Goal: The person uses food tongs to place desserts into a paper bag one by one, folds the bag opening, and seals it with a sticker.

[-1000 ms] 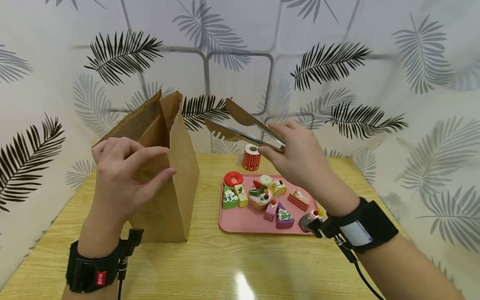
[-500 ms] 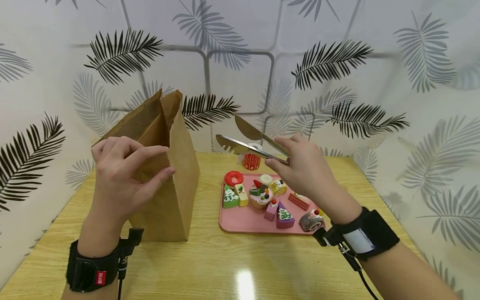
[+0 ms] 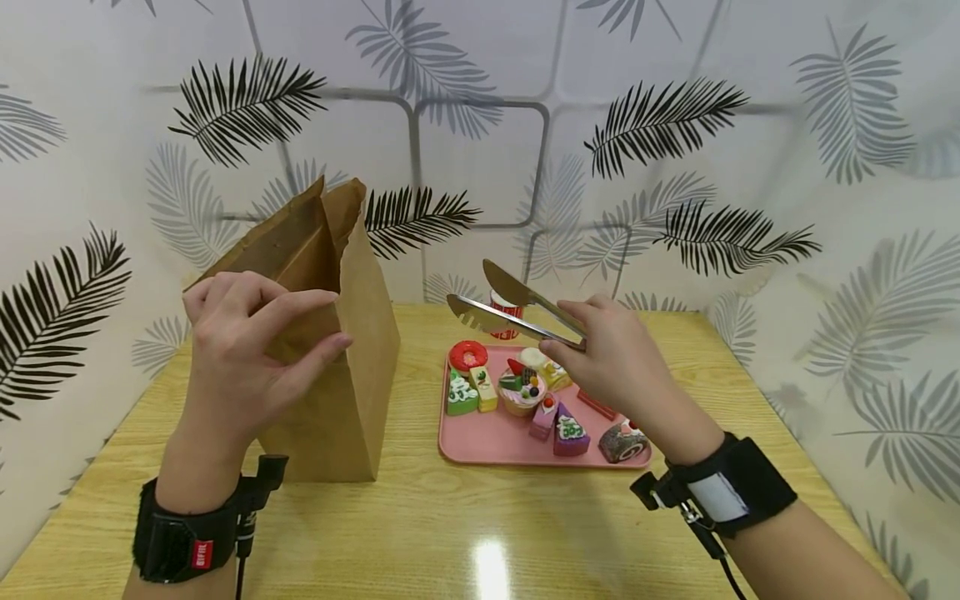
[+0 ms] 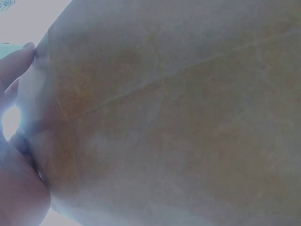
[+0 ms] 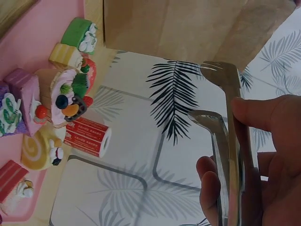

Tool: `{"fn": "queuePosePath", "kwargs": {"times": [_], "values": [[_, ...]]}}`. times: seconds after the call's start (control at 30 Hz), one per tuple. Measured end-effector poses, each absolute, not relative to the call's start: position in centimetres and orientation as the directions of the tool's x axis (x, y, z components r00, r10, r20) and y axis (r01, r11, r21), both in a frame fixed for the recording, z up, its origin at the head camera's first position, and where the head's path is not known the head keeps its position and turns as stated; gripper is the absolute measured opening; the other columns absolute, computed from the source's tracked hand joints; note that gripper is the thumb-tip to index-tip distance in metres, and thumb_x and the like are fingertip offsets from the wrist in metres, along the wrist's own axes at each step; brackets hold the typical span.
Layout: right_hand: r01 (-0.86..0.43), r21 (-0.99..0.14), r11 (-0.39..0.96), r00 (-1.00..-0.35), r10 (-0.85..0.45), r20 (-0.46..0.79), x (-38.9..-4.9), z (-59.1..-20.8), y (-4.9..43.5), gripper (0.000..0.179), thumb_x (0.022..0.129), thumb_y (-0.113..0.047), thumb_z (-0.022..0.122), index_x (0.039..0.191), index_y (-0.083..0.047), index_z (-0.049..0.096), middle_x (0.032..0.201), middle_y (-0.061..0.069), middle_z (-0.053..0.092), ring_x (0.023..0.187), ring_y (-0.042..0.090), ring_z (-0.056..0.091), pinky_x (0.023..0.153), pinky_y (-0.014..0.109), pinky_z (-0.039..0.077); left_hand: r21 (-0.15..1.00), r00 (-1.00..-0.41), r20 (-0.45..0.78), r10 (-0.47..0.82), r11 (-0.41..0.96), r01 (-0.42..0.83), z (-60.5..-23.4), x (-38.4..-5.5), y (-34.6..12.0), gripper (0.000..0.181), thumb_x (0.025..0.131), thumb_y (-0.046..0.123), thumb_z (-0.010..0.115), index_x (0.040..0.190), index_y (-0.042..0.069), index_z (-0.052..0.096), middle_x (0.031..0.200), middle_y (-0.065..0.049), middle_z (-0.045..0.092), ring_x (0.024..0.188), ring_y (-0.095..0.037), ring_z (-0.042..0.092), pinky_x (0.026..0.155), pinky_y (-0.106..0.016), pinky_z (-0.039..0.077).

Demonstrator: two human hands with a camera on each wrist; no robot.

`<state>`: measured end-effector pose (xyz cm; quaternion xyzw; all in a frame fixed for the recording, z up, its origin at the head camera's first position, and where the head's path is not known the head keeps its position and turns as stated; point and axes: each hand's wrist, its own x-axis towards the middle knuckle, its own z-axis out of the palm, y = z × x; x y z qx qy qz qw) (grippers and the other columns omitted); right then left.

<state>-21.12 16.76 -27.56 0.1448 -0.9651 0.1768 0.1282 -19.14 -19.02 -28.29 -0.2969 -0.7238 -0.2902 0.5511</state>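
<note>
My left hand [image 3: 243, 350] grips the near top edge of a brown paper bag [image 3: 367, 367], which stands upright with its mouth spread. Its folded wall [image 4: 178, 122] fills the left wrist view. My right hand [image 3: 618, 358] holds metal serving tongs [image 3: 517, 312], one arm tipped with a slotted head, the other with a smooth one. The two heads stand apart with nothing between them, above the back of a pink tray [image 3: 480, 446]. On the tray lie toy cakes, among them a cupcake [image 3: 521, 392], a red doughnut [image 3: 467, 356] and a chocolate roll [image 3: 622, 442].
A red and white paper roll [image 5: 89, 135] stands behind the tray, partly hidden by the tongs in the head view. A leaf-patterned cloth [image 3: 480, 167] hangs behind the wooden table [image 3: 420, 533]. The bag is left of the tray.
My right hand has come down and slightly right with the tongs, from beside the bag's mouth to over the tray's back. My left hand and the bag have stayed in place.
</note>
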Motion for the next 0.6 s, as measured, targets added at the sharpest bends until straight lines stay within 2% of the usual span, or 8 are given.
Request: {"fn": "queuePosePath", "kwargs": {"times": [0.33,0.6], "values": [[-0.312,-0.317,0.896,-0.931,-0.222,0.289,-21.1,-29.7,17.8,0.056,0.093,-0.034,0.078,0.139,-0.004,0.066,0.107,0.015,0.067,0.077,0.023,0.054,0.063,0.034,0.042,0.089,-0.215,0.97,0.113,0.658,0.748,-28.3,-19.2,-19.1,0.05,0.095,0.059,0.067,0.096,0.011,0.079,0.075,-0.014,0.052,0.079,-0.037,0.045,0.1,-0.037,0.017],[-0.297,-0.306,0.904,-0.936,-0.212,0.281,-20.8,-31.0,18.5,0.054,0.093,-0.032,0.078,0.137,-0.002,0.067,0.108,0.016,0.069,0.076,0.022,0.056,0.063,0.033,0.044,0.091,-0.217,0.97,0.113,0.656,0.749,-28.4,-19.3,-19.0,0.051,0.096,0.06,0.066,0.096,0.011,0.079,0.077,-0.015,0.054,0.08,-0.037,0.046,0.1,-0.037,0.016]]}}
